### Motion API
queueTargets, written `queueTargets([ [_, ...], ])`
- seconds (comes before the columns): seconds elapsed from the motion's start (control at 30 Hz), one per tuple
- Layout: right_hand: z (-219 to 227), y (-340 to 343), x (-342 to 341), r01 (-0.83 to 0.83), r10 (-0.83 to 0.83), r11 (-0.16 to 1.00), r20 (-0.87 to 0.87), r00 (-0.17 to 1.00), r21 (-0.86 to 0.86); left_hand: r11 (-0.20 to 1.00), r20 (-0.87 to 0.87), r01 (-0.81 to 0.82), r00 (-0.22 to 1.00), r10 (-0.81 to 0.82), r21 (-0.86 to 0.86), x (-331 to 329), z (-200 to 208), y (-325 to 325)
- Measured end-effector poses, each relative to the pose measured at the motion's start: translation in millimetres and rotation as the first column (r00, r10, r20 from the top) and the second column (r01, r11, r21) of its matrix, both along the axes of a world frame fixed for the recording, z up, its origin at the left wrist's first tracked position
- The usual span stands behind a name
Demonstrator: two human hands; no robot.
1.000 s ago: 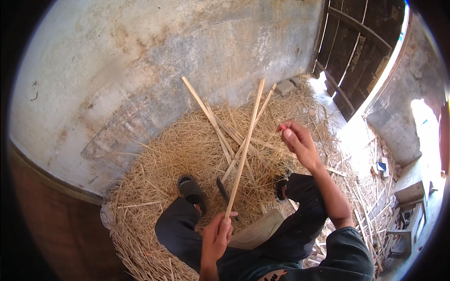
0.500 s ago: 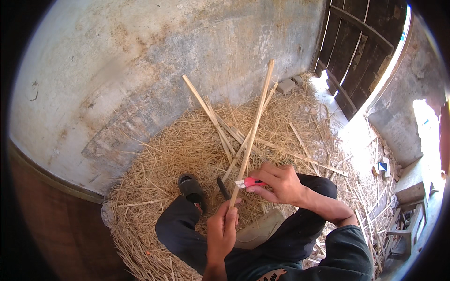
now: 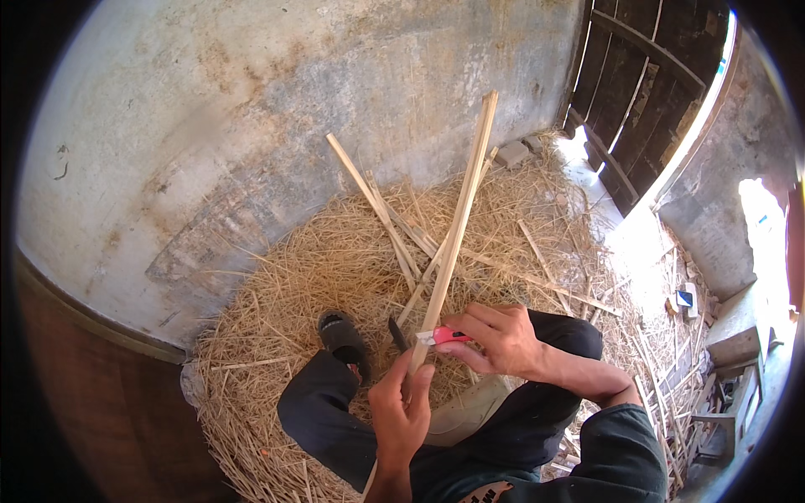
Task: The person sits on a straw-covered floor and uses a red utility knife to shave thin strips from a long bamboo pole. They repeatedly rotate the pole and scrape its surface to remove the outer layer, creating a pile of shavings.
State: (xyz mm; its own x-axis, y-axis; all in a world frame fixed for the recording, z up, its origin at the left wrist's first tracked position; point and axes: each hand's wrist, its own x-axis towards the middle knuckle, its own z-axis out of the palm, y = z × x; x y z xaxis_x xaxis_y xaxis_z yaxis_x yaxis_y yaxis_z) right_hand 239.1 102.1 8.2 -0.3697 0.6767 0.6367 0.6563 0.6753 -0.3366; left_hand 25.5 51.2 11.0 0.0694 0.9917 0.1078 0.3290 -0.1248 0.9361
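A long pale wooden strip (image 3: 458,220), bamboo-like, slants up and away between my hands. My left hand (image 3: 402,412) grips its near part, and a thin length shows below by my wrist. In my right hand (image 3: 503,342) is a red utility knife (image 3: 450,334); its blade rests against the strip just above my left hand. Beside my left fingers a dark, narrow blade-like piece (image 3: 397,334) sticks up; its lower end is hidden. Behind the held strip, other pale strips (image 3: 373,199) cross and lean toward the wall.
Straw-like shavings (image 3: 285,293) cover the floor around my legs. My left foot wears a dark sandal (image 3: 344,337). A stained wall (image 3: 335,75) stands ahead, a dark plank door (image 3: 641,75) at far right. Bricks (image 3: 512,153) lie by the wall, a wooden bench (image 3: 731,411) at right.
The strip has turned to show a broader face, and its far end sits higher. My right hand and the utility knife have shifted slightly down and left along it.
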Motion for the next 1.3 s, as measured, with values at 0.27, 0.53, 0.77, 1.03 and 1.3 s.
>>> queueTargets([
  [0.27, 8, -2, 0, 0.047, -0.047, 0.999, 0.008, 0.999, 0.010, 1.000, -0.002, -0.011, 1.000, 0.011, -0.003, 1, -1, -1],
  [0.53, 11, 31, 35, 0.281, -0.286, 0.958, -0.179, 0.941, -0.054, 0.993, -0.068, 0.007, 0.998, -0.015, -0.120, -4, -8, -18],
  [0.77, 28, 72, 103, 0.530, -0.580, 0.810, -0.209, 0.787, -0.252, 0.963, -0.086, 0.056, 0.993, -0.081, -0.265, -27, -30, -55],
  [1.03, 8, 71, 98, 0.411, -0.506, 0.836, -0.224, 0.833, -0.362, 0.984, -0.070, -0.026, 0.997, 0.014, -0.176, -43, -30, -40],
  [1.3, -8, 74, 107, 0.268, -0.411, 0.863, -0.287, 0.865, -0.428, 0.979, -0.066, -0.011, 0.998, -0.003, -0.204, -54, -35, -27],
])
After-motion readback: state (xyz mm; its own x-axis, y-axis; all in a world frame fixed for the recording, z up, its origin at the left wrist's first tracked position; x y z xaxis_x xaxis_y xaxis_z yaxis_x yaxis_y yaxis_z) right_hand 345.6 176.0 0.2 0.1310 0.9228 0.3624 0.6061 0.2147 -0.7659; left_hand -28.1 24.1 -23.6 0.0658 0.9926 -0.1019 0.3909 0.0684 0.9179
